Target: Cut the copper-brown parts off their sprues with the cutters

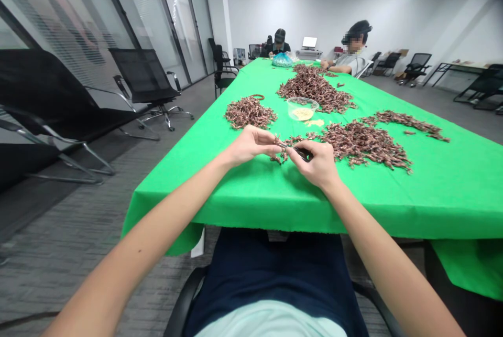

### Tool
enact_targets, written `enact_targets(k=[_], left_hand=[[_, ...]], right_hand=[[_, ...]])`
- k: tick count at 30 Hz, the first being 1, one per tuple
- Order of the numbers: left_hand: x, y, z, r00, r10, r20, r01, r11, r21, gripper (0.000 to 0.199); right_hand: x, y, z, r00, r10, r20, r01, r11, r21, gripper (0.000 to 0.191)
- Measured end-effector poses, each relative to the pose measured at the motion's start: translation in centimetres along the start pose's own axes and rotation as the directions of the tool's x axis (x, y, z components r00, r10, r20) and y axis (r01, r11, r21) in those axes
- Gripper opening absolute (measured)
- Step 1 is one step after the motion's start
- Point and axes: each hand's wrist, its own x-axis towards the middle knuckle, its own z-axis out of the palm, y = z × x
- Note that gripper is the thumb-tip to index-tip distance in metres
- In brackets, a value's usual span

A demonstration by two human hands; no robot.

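Note:
My left hand (254, 144) is closed, its thumb and fingertips pinching a small brown, knobbly dried piece (277, 140). Close beside it, my right hand (317, 161) is wrapped round scissors (302, 154) with dark handles. Their metal tip points left and meets the piece at my left fingertips. Loose brown pieces (283, 158) lie on the green cloth (251, 185) under and just beyond both hands. To the right of my right hand spreads a larger heap of the same pieces (363, 143). My fingers partly hide the blades.
A clear plastic tub (302, 109) holds pale bits, with more pale crumbs (314, 123) beside it. Further heaps of brown pieces (250, 112) (312, 88) lie beyond my hands. Two people (356, 51) (280, 41) sit farther along the table. Black chairs (143, 77) stand at left.

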Motion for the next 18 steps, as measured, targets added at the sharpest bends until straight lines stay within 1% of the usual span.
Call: enact_targets(k=[7, 18], left_hand=[[-0.04, 0.17, 0.06, 1.000, -0.020, 0.017, 0.020, 1.000, -0.006, 0.037], [-0.05, -0.12, 0.20, 0.999, -0.017, 0.031, 0.018, 0.999, -0.030, 0.031]], right_hand=[[-0.06, 0.23, 0.12, 1.000, -0.007, -0.002, 0.007, 1.000, 0.017, 0.033], [-0.08, 0.21, 0.15, 1.000, -0.005, 0.012, 0.005, 1.000, 0.028, 0.036]])
